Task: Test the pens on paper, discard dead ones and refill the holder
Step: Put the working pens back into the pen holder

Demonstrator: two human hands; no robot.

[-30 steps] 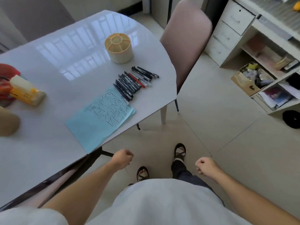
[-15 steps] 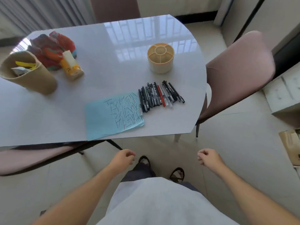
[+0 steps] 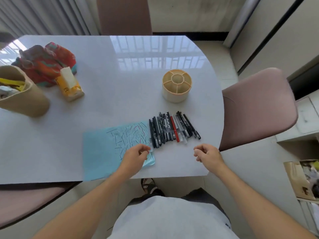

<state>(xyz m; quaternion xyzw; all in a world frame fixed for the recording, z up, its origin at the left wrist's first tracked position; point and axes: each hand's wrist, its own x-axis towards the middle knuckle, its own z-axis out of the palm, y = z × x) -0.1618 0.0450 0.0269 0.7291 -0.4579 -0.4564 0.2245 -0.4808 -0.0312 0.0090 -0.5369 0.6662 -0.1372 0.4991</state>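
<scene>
Several pens (image 3: 173,129), mostly black with one red, lie side by side on the white table (image 3: 112,100). Left of them lies a light blue paper (image 3: 110,149) covered in scribbled test lines. Behind the pens stands a round beige holder (image 3: 177,85) with empty compartments. My left hand (image 3: 135,156) hovers over the paper's right corner, fingers loosely curled, holding nothing. Just in front of the pens, my right hand (image 3: 207,155) hangs over the table edge, fingers also loosely curled and empty.
A tan container (image 3: 22,95) with scraps stands at the far left, beside a yellow tissue pack (image 3: 69,84) and a red patterned cloth (image 3: 44,62). A pink chair (image 3: 259,107) stands right of the table, another chair (image 3: 124,14) behind it. A cardboard box (image 3: 303,180) sits on the floor right.
The view swung to face the table. Both hands rose from below the table edge to just over it, near the paper and pens.
</scene>
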